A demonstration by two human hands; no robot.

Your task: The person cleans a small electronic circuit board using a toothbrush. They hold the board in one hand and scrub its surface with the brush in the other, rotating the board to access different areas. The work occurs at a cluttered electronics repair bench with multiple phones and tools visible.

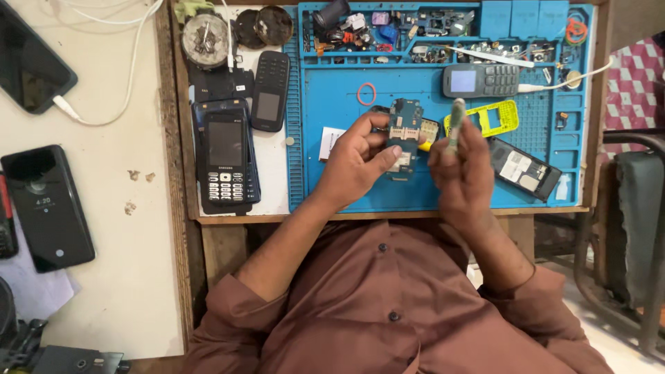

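My left hand (357,161) holds a small blue phone circuit board (404,121) upright above the blue work mat (332,104), thumb pressed on its lower part. My right hand (460,170) is closed around a thin green-grey tool (456,123) that points up beside the board's right edge. A yellow phone frame (500,116) lies on the mat just behind my right hand, and a black phone back shell (524,170) lies to its right.
A grey keypad phone (480,80) lies at the mat's top with a white cable. Black keypad phones (225,158), (269,90) sit left of the mat. Trays of small parts (388,31) line the mat's far edge. Two smartphones (47,206), (28,59) lie on the white table.
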